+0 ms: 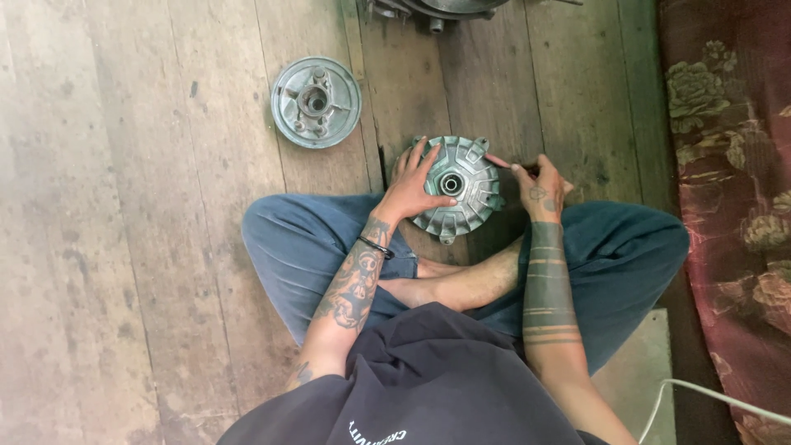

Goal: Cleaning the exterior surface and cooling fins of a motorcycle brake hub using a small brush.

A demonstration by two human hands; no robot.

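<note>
1. Sitting cross-legged on the wooden plank floor (124,247), in blue trousers (288,255) and a dark shirt (428,387); bare foot (445,284) tucking in between the knees.
2. Running in from the lower right corner: a white cable (709,397), lying just beside the right knee.
3. Reaching forward with both tattooed forearms; wearing a dark bracelet (375,245) on the left wrist.
4. Resting ahead of the crossed shins, on the floor: a round grey finned metal hub (461,194), central bore facing up.
5. Pressing the left hand (409,188) flat on the hub's left side, fingers spreading open over the fins, steadying and not closing around anything.
6. Holding the right hand (540,188) at the hub's right rim, fingers pinching shut on a thin dark tool (527,170); tool too small for identifying.
7. Lying farther off to the left, well apart from the hub: a second round grey metal plate (316,101), ribbed, with a central boss.
8. Showing at the top edge: part of a dark metal assembly (437,10), mostly cut off.
9. Covering the right margin: a dark red floral cloth (733,165).
</note>
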